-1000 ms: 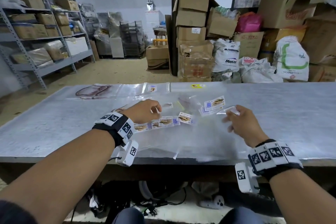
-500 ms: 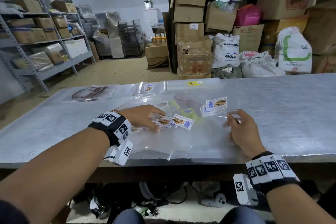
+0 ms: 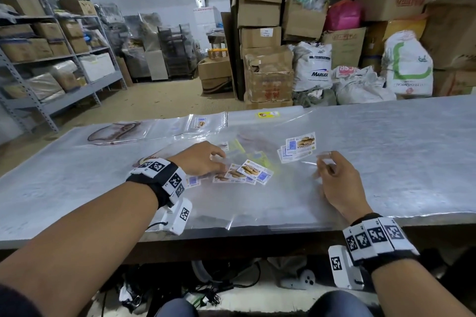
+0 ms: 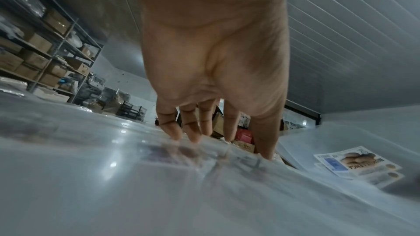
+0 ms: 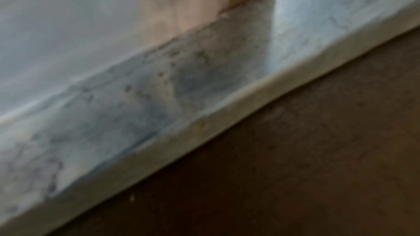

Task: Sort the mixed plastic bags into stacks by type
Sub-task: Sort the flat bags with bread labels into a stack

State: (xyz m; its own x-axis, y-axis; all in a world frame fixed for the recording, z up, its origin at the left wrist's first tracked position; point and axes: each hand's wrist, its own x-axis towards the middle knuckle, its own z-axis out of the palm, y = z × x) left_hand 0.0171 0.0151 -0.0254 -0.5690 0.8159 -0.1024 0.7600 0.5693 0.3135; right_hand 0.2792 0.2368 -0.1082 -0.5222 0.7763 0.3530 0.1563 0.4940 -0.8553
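Clear plastic bags lie spread over the grey table (image 3: 386, 162). My left hand (image 3: 219, 162) presses with straight fingers (image 4: 191, 134) on a bunch of clear bags with bread labels (image 3: 253, 174), near the middle. More bags with the same label (image 3: 300, 145) lie fanned to the right, also seen from the left wrist (image 4: 354, 162). A yellow-printed bag (image 3: 244, 150) shows beneath them. My right hand (image 3: 325, 161) pinches the raised edge of a clear bag (image 3: 304, 188). The right wrist view is blurred and shows only the table edge (image 5: 227, 114).
At the table's far side lie separate stacks: a brown-printed bag (image 3: 113, 131), a small-label bag (image 3: 199, 122) and a yellow-label bag (image 3: 268, 114). Cardboard boxes (image 3: 260, 18), sacks (image 3: 313, 67) and shelving (image 3: 51, 59) stand beyond. Cables lie under the table.
My left hand has drawn the row of labelled bags together into an overlapping bunch and slid slightly toward me. The right hand has stayed on its bag edge, moving a little lower.
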